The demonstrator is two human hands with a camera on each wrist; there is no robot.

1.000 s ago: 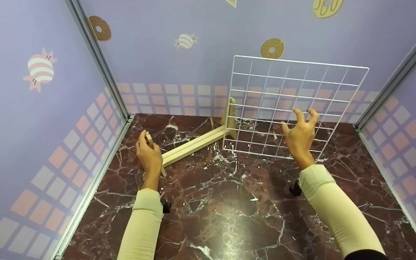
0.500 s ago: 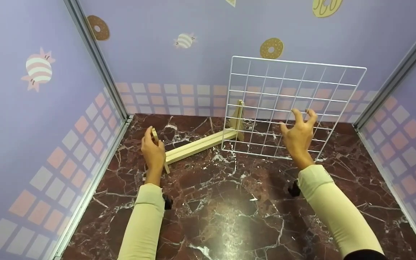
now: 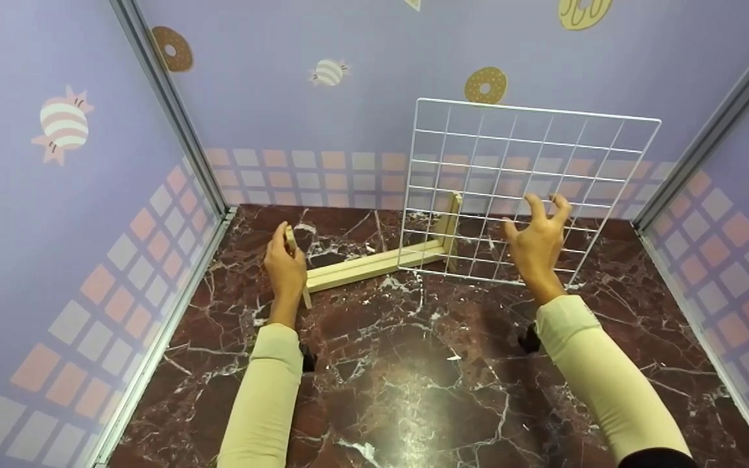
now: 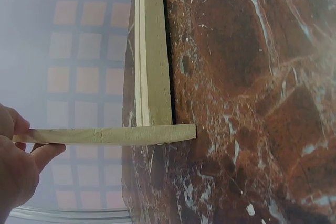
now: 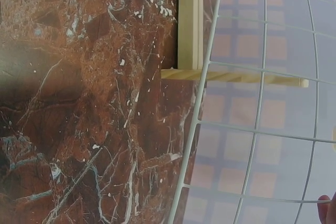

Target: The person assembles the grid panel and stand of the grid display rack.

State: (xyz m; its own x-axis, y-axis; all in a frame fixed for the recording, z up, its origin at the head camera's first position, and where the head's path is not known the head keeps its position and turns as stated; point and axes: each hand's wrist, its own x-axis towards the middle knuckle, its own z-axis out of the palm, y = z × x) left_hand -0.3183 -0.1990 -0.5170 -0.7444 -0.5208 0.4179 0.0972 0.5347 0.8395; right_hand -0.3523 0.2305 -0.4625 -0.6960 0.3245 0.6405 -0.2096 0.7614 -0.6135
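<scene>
A pale wooden stand has a grooved crossbar (image 3: 374,263) and an upright end piece at each side. My left hand (image 3: 287,270) grips the near-left end piece (image 4: 58,136) by its upper part; in the left wrist view its foot meets the dark surface. With hooked fingers, my right hand (image 3: 539,247) holds a white wire grid panel (image 3: 539,110) that stands steeply tilted, its lower edge close to the surface. Behind the panel's left part shows the far end piece (image 3: 450,221), seen through the wires. Only fingertips (image 5: 331,211) of the right hand appear in the right wrist view.
A dark red marbled surface (image 3: 407,364) lies underneath, dotted with small white flecks. Patterned purple walls rise at the back (image 3: 251,97), left (image 3: 4,214) and right, joined by grey metal corner posts (image 3: 166,104).
My left hand has shifted right and away from me, and the stand has slid right with it, so its far end now sits further behind the grid panel. My right hand stays nearly still.
</scene>
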